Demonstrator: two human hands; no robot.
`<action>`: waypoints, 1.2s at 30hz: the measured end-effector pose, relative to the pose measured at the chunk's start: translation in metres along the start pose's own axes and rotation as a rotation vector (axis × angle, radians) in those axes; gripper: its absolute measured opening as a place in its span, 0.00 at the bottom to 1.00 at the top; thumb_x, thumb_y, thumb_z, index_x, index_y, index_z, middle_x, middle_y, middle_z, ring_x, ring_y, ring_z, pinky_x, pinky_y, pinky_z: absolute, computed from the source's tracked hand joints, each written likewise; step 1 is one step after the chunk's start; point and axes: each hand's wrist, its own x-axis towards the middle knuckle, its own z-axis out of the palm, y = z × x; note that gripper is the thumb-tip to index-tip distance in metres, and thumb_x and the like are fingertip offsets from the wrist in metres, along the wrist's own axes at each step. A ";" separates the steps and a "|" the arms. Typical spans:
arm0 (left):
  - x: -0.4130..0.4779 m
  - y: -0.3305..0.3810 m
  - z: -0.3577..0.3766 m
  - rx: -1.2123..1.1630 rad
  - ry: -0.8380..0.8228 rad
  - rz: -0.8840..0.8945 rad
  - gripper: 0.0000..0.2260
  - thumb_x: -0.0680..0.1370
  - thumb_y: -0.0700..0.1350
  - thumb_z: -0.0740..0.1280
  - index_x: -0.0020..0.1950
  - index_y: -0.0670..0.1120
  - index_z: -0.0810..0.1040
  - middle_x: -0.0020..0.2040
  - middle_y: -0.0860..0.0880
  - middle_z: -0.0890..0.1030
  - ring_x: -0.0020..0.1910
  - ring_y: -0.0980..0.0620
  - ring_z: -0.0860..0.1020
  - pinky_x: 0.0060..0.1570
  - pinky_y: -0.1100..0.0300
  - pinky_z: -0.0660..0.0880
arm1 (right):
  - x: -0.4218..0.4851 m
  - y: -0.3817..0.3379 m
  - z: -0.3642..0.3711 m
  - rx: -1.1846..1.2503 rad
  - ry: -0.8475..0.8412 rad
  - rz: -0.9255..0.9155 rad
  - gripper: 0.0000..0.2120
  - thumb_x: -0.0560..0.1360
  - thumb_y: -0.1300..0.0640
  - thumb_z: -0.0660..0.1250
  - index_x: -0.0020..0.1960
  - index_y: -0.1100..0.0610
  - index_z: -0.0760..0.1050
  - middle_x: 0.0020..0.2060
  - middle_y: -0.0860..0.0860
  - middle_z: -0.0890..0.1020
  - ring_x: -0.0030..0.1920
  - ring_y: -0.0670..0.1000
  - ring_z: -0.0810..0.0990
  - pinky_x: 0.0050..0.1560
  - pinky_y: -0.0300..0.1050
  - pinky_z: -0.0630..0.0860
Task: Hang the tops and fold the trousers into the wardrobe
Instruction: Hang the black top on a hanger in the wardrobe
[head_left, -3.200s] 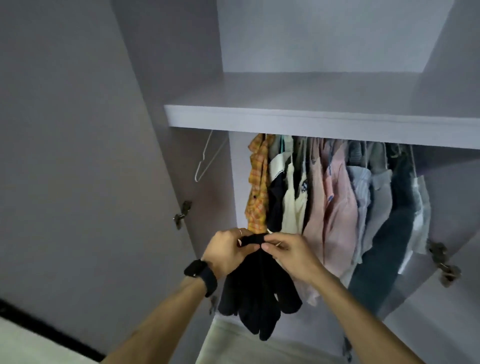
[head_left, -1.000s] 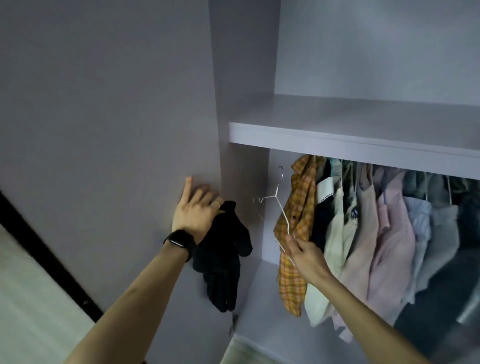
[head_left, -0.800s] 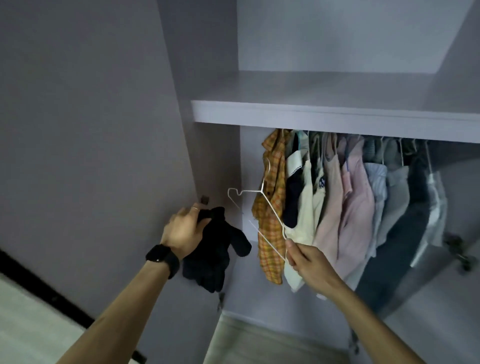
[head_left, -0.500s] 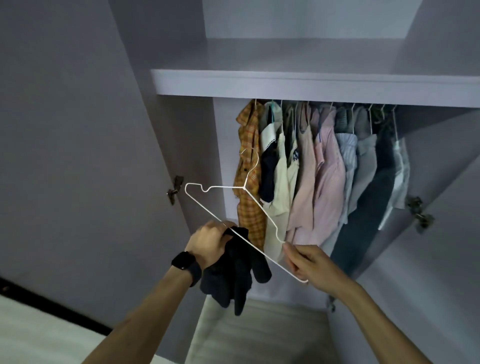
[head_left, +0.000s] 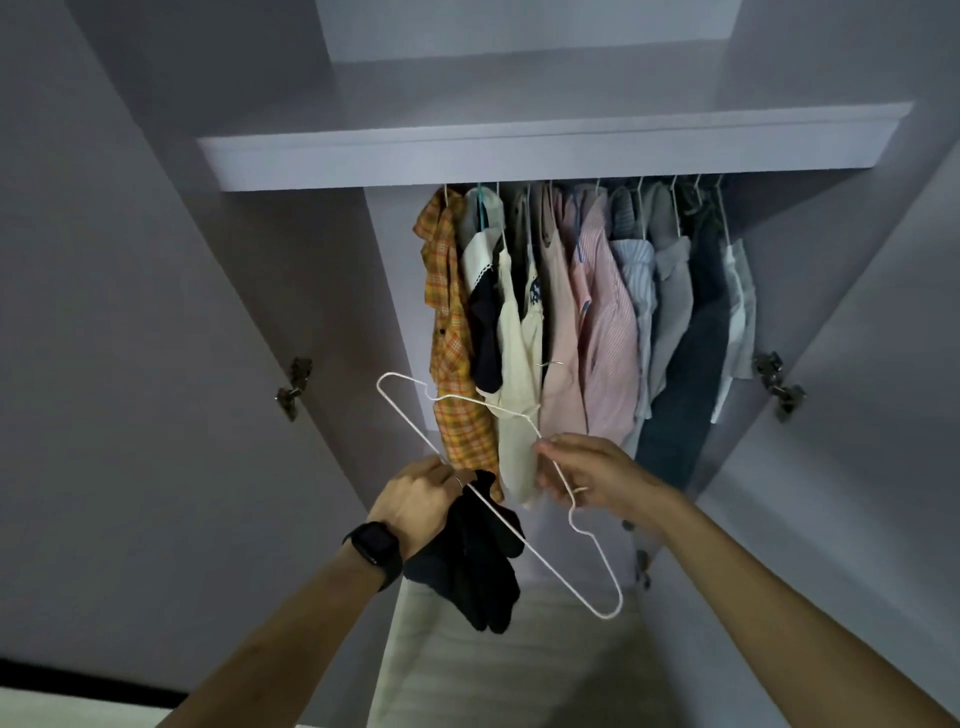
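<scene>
A black top (head_left: 475, 566) hangs bunched from my left hand (head_left: 421, 501), which grips its upper edge in front of the open wardrobe. My right hand (head_left: 589, 475) pinches a thin white wire hanger (head_left: 550, 564) near its neck, holding it level between both hands. The hanger's long bar crosses over my left fingers and the top. Behind hang several tops on a rail: an orange checked shirt (head_left: 452, 338), cream, pink, blue and grey pieces.
A pale shelf (head_left: 467, 150) runs above the hanging rail. The wardrobe's left door (head_left: 156, 322) and right door (head_left: 857, 364) stand open on either side, with metal hinges showing. Light floor lies below.
My left hand carried the black top from the left door to the middle. My right hand took the white hanger off the rail and brought it down across the top.
</scene>
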 end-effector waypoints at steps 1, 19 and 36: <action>0.002 0.005 0.001 0.008 -0.005 0.052 0.24 0.57 0.37 0.83 0.52 0.47 0.86 0.37 0.51 0.82 0.38 0.47 0.82 0.32 0.61 0.78 | 0.004 -0.005 0.000 0.042 0.006 0.002 0.28 0.70 0.42 0.75 0.60 0.63 0.80 0.41 0.57 0.84 0.38 0.53 0.83 0.39 0.45 0.79; 0.033 0.016 0.006 -0.769 -0.089 -0.515 0.09 0.74 0.51 0.76 0.50 0.50 0.81 0.44 0.61 0.82 0.41 0.67 0.79 0.40 0.77 0.69 | 0.027 0.028 0.047 -0.450 0.254 -0.121 0.31 0.69 0.26 0.67 0.40 0.57 0.80 0.29 0.46 0.80 0.33 0.45 0.79 0.37 0.41 0.70; 0.054 -0.063 -0.050 -0.843 -0.111 -0.651 0.04 0.79 0.50 0.71 0.51 0.52 0.84 0.46 0.58 0.84 0.46 0.64 0.81 0.46 0.73 0.73 | 0.047 0.019 -0.027 -0.700 0.530 -0.137 0.16 0.79 0.40 0.59 0.42 0.47 0.80 0.32 0.42 0.82 0.37 0.45 0.80 0.36 0.40 0.70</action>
